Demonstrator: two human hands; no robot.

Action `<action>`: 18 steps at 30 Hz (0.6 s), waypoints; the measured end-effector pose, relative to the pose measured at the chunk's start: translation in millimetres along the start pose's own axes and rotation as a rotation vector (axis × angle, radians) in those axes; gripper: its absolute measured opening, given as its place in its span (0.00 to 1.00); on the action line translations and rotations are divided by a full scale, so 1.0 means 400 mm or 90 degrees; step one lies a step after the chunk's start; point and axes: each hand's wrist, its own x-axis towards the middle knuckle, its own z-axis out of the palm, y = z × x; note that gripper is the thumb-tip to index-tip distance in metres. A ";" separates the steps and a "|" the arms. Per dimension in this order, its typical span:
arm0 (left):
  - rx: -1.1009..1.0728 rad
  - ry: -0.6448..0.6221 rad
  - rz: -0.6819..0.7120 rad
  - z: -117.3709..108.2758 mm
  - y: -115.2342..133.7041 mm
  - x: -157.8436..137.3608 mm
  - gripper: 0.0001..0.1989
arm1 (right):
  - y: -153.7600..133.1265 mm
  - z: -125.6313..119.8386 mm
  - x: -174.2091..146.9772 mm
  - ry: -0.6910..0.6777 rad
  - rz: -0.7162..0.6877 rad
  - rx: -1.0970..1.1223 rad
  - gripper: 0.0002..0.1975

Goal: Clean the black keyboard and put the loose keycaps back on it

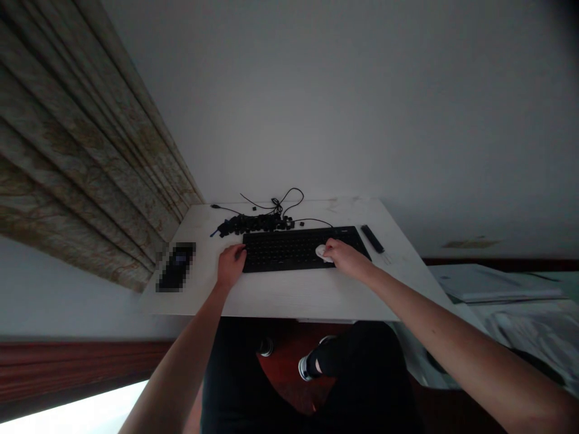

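Pinching a crumpled white wad (321,252) in its grip, the right hand (344,257) is holding it on the long black keyboard (280,250), which is lying on the white wooden counter (280,296). The left hand (231,265) is touching the keyboard's left end; whether its grip is squeezing, I cannot tell. Small black keys (257,223) are sitting behind.

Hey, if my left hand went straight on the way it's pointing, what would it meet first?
Most likely the keyboard: your left hand is at its left end, perhaps already touching, though depth is hard to judge. The black pile lies beyond.
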 end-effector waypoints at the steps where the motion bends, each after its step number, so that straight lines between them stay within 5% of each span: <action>1: 0.000 0.003 -0.001 0.000 0.001 0.000 0.13 | 0.003 -0.001 -0.002 0.007 0.006 0.006 0.16; 8: 0.004 0.003 -0.016 -0.002 0.003 0.000 0.12 | -0.117 0.041 0.058 0.158 -0.026 0.120 0.17; 13: -0.020 0.002 -0.029 -0.004 -0.001 0.000 0.13 | -0.209 0.087 0.115 0.143 -0.034 0.125 0.14; 18: -0.035 0.008 -0.029 -0.005 -0.002 0.002 0.13 | -0.199 0.098 0.113 0.155 0.035 0.119 0.11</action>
